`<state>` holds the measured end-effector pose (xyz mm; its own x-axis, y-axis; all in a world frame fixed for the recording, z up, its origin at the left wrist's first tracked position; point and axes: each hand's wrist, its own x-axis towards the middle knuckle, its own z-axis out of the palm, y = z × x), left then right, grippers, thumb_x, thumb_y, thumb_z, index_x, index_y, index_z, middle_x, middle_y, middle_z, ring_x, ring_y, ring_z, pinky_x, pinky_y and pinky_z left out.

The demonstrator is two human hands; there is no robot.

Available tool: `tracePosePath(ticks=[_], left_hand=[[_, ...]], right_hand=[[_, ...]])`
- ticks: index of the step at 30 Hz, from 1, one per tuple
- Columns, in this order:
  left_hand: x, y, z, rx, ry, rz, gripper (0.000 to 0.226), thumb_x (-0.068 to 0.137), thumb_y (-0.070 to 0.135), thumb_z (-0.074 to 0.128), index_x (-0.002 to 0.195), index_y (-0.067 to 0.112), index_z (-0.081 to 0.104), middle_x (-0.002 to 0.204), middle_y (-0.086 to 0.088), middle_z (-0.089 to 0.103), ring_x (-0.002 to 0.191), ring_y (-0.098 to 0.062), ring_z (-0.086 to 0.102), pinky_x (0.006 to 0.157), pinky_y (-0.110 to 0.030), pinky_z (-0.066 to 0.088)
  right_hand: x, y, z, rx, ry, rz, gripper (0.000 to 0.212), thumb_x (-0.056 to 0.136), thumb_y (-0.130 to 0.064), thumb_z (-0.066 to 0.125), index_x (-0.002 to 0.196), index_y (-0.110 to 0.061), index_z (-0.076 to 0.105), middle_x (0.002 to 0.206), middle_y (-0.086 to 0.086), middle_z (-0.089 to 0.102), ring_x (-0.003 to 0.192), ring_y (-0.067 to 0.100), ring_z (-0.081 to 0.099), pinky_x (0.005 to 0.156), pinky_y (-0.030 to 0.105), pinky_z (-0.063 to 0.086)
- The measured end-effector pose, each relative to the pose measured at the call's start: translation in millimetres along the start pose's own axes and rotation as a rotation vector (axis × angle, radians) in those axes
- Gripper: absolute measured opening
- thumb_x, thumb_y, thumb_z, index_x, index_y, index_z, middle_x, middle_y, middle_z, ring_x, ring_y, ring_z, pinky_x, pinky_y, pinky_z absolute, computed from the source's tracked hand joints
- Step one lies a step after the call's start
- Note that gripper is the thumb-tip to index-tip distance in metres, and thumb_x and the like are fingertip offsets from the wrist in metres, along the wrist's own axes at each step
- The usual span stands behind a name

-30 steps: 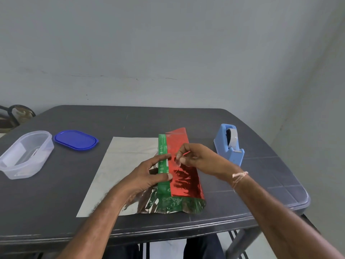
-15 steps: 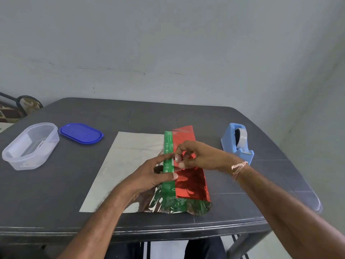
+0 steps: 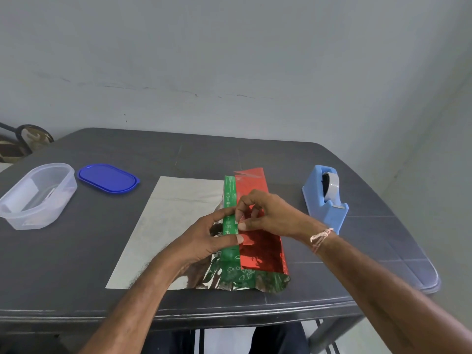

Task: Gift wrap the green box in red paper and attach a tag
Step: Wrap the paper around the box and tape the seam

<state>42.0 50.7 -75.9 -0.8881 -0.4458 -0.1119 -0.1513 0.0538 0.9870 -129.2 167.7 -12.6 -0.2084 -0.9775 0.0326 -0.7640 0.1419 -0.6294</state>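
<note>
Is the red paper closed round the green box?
No: shiny red foil paper covers one side, a strip of long green box shows bare, the rest lies spread.

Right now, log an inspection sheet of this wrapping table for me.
Surface: dark grey table.
Job's things: green box lies on the red paper, one red flap folded over it, silver side spread left; no tag identified.
Clutter: blue tape dispenser, clear tub, blue lid.
Grippers: left hand presses the flap's edge with its thumb; right hand pinches at that edge.
Cables: nothing seen.
Surroundings: grey wall behind.
</note>
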Motion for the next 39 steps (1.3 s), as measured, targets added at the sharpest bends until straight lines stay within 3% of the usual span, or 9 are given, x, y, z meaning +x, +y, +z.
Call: tracePosePath(ticks=[2,7,11,17,20,26,33,36,39], left_hand=[[-0.4,-0.1,-0.4,-0.002,-0.005,-0.002,0.061,0.079,0.030,0.087,0.125,0.056,0.057,0.128,0.018,0.065,0.123,0.003,0.057,0.100,-0.024,0.051],[0.5,-1.3,-0.4,-0.006,-0.001,0.007,0.062,0.081,0.026,0.086,0.129,0.052,0.056,0.124,0.018,0.067,0.111,0.012,0.060,0.084,-0.010,0.051],[0.9,-2.4,-0.8,0.015,-0.007,0.011,0.069,0.082,0.027,0.085,0.141,0.045,0.053,0.126,0.017,0.067,0.113,0.012,0.060,0.085,-0.010,0.050],[0.9,-1.9,-0.2,0.021,-0.012,0.008,0.060,0.084,0.022,0.083,0.129,0.052,0.056,0.116,0.023,0.069,0.100,0.018,0.063,0.075,-0.006,0.050],[0.9,-1.9,-0.5,0.017,-0.006,-0.002,0.055,0.084,0.021,0.083,0.116,0.059,0.059,0.110,0.024,0.071,0.100,0.017,0.064,0.077,-0.008,0.052],[-0.4,1.0,-0.4,0.038,-0.007,-0.013,0.058,0.081,0.029,0.086,0.114,0.069,0.061,0.126,0.017,0.070,0.122,0.002,0.060,0.106,-0.031,0.050],[-2.5,3.7,1.2,0.006,-0.014,-0.014,0.060,0.083,0.023,0.085,0.125,0.058,0.061,0.117,0.018,0.074,0.116,0.001,0.064,0.091,-0.023,0.057],[-2.0,3.6,0.2,0.019,-0.020,-0.022,0.062,0.083,0.025,0.085,0.130,0.056,0.060,0.122,0.013,0.073,0.120,-0.006,0.064,0.103,-0.034,0.054],[-2.0,3.5,0.1,0.004,-0.026,-0.020,0.061,0.083,0.023,0.084,0.129,0.055,0.061,0.118,0.013,0.075,0.115,-0.005,0.067,0.100,-0.035,0.056]], right_hand=[[-0.6,-0.2,-0.2,-0.002,0.006,-0.004,0.012,0.085,-0.024,0.082,0.088,-0.027,0.071,0.103,-0.012,0.065,0.080,0.006,0.060,0.086,0.042,0.058],[-2.0,2.4,3.2,-0.015,0.035,-0.004,0.018,0.085,-0.024,0.082,0.084,-0.035,0.068,0.105,-0.012,0.064,0.078,0.004,0.061,0.086,0.044,0.059],[-2.7,6.9,8.5,-0.044,0.081,-0.001,0.021,0.083,-0.029,0.083,0.086,-0.041,0.066,0.104,-0.017,0.063,0.083,0.006,0.062,0.087,0.047,0.057],[-5.0,12.4,11.4,-0.023,0.118,0.011,0.019,0.083,-0.029,0.082,0.089,-0.039,0.067,0.101,-0.021,0.063,0.086,0.006,0.062,0.089,0.045,0.056],[-6.7,14.2,12.4,0.027,0.125,0.022,0.018,0.084,-0.025,0.080,0.087,-0.037,0.067,0.099,-0.021,0.064,0.086,0.003,0.060,0.092,0.046,0.054],[-10.8,16.9,11.1,0.155,0.109,0.012,0.016,0.088,-0.017,0.077,0.086,-0.030,0.067,0.103,-0.010,0.067,0.085,0.008,0.063,0.089,0.040,0.057],[-16.0,14.8,7.7,0.338,0.080,0.016,0.011,0.093,-0.009,0.074,0.091,-0.018,0.067,0.089,-0.008,0.067,0.079,0.008,0.060,0.077,0.023,0.050],[-18.1,12.6,1.4,0.495,0.062,0.014,0.014,0.095,-0.010,0.071,0.091,-0.022,0.066,0.087,0.004,0.064,0.079,0.012,0.059,0.077,0.027,0.051],[-18.0,15.7,-1.4,0.481,0.034,0.019,0.013,0.094,-0.013,0.073,0.091,-0.024,0.067,0.093,0.011,0.062,0.084,0.015,0.058,0.082,0.031,0.051]])
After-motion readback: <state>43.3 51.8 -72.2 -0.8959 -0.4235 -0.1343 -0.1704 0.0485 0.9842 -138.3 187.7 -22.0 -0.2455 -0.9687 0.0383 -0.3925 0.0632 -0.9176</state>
